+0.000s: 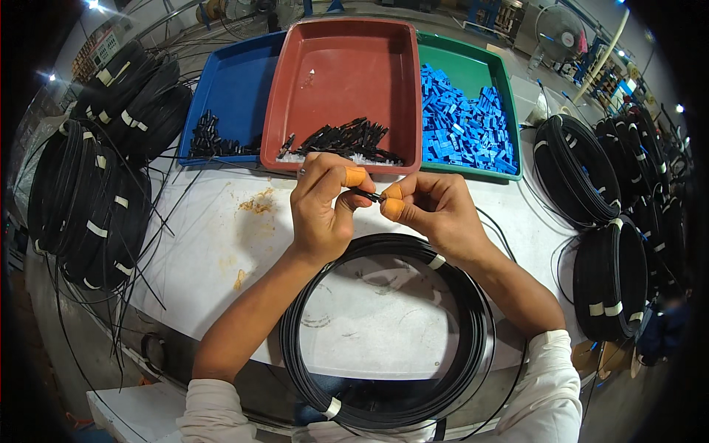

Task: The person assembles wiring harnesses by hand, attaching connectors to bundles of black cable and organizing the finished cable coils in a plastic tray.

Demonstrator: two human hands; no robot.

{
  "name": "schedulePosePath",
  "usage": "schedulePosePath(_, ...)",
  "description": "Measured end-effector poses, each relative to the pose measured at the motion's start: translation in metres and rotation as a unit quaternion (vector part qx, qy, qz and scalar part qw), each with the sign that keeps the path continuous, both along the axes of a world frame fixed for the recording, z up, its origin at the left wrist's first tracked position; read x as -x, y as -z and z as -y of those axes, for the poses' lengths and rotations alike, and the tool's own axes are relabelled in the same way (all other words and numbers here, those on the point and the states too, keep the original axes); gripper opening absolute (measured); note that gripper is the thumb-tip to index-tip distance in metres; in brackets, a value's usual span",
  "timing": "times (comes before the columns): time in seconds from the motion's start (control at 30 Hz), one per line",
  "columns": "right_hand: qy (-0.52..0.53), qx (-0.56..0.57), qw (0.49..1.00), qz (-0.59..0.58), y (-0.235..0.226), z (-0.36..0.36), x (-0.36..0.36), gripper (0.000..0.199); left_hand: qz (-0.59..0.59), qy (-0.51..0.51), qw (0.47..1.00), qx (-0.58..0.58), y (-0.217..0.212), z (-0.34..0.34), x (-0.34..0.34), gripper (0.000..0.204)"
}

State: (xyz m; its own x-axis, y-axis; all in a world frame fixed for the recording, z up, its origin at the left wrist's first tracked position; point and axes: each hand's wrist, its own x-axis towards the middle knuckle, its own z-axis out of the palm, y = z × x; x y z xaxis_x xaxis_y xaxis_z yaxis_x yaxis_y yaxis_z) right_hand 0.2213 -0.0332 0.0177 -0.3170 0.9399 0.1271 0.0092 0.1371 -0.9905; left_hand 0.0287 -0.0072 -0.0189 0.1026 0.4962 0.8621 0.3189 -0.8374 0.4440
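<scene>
Your cable coil lies flat on the white table, below both hands | left hand and right hand level, equally near | small black piece pinched between them, long axis left-to-right

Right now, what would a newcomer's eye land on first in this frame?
Probably the two hands at centre, left hand and right hand, with orange fingertip covers pinching a small black piece above a coil of black cable. Behind them sit a blue tray, a red tray and a green tray heaped with blue parts.
</scene>
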Motion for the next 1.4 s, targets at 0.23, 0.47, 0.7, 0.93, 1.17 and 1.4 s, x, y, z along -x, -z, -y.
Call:
schedulePosePath(0.23, 0.012, -0.02, 1.0, 0.01, 0.001, 0.004, 0.003, 0.009, -0.004, -0.003, 1.0, 0.015, 0.001, 0.002, -0.002, 0.024)
schedulePosePath(0.47, 0.059, -0.07, 0.995, 0.041, 0.002, 0.014, 0.01, 0.01, -0.013, -0.03, 0.999, -0.01, -0.002, 0.004, -0.003, 0.019)
schedulePosePath(0.7, 0.061, -0.06, 0.996, 0.028, 0.002, 0.02, 0.014, 0.01, -0.011, -0.025, 0.999, -0.034, -0.003, 0.006, -0.001, 0.014)
schedulePosePath(0.93, 0.026, -0.072, 0.996, 0.053, -0.011, -0.001, -0.002, 0.009, 0.01, 0.05, 0.999, 0.013, -0.009, 0.001, 0.007, 0.01)
schedulePosePath(1.17, -0.019, -0.067, 0.994, 0.085, -0.024, 0.002, -0.015, 0.008, 0.08, 0.167, 0.97, 0.156, -0.005, 0.001, 0.013, 0.025)
schedulePosePath(1.4, -0.015, -0.071, 0.994, 0.081, -0.028, 0.011, -0.008, 0.008, 0.11, 0.189, 0.969, 0.111, 0.001, 0.001, 0.009, 0.018)
